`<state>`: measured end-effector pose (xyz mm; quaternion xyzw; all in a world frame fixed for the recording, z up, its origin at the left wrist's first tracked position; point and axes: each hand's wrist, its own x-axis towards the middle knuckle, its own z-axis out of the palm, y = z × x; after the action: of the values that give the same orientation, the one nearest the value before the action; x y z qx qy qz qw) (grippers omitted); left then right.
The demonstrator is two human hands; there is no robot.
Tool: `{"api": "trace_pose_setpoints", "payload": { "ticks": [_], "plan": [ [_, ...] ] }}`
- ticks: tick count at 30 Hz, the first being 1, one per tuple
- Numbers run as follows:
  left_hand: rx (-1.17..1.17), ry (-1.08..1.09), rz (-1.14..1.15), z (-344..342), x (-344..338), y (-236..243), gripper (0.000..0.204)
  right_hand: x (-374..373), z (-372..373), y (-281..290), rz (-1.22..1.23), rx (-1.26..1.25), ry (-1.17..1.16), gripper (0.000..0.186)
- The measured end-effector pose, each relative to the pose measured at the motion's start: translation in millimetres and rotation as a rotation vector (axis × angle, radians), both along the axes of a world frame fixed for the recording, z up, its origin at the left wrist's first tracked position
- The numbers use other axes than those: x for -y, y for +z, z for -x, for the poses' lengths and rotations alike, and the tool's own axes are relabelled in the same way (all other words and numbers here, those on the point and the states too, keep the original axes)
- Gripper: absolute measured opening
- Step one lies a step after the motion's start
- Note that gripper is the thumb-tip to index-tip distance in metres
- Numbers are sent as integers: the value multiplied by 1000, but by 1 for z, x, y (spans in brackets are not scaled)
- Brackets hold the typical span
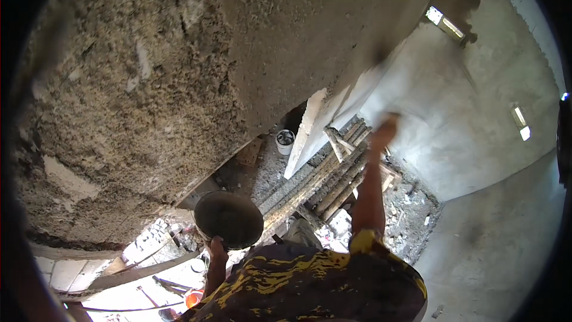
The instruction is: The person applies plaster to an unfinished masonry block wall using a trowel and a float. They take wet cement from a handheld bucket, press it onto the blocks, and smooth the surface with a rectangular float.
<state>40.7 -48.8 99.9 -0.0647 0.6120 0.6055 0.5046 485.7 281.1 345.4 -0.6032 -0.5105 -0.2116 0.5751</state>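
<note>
The left hand (217, 249) pinches the near rim of the bowl (231, 219), near and left — best kept level and close below the rough wall (131, 89). The right hand (385, 131), farther right, is blurred — I cannot tell its grip.

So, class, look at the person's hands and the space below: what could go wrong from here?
The left hand alone seems to hold the round dish, near its edge, so it might tip. Gaps show between the wooden poles below; a dropped thing could lodge there. Debris litters the floor beside them, so a careless step there might trip someone.
</note>
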Motion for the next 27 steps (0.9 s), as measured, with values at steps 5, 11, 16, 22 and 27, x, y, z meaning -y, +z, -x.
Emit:
{"api": "trace_pose_setpoints", "payload": {
  "ticks": [5, 11, 16, 22, 27],
  "plan": [
    [-96, -25, 6, 38, 38, -14, 17, 121, 192, -56, 728, -71, 1019, 25],
    [-649, -298, 124, 36, 20, -9, 49, 240, 212, -190, 1049, 608, 1269, 28],
    [-610, -371, -377, -25, -24, 78, 62, 258, 258, -212, 1252, 757, 1178, 19],
    [-716, -550, -338, -45, -46, 132, 68, 249, 235, -128, 1133, 806, 1564, 9],
    [-498, -512, -428, -69, -69, 120, 53, 234, 147, -154, 1763, -1073, 1725, 25]
  ]
}}
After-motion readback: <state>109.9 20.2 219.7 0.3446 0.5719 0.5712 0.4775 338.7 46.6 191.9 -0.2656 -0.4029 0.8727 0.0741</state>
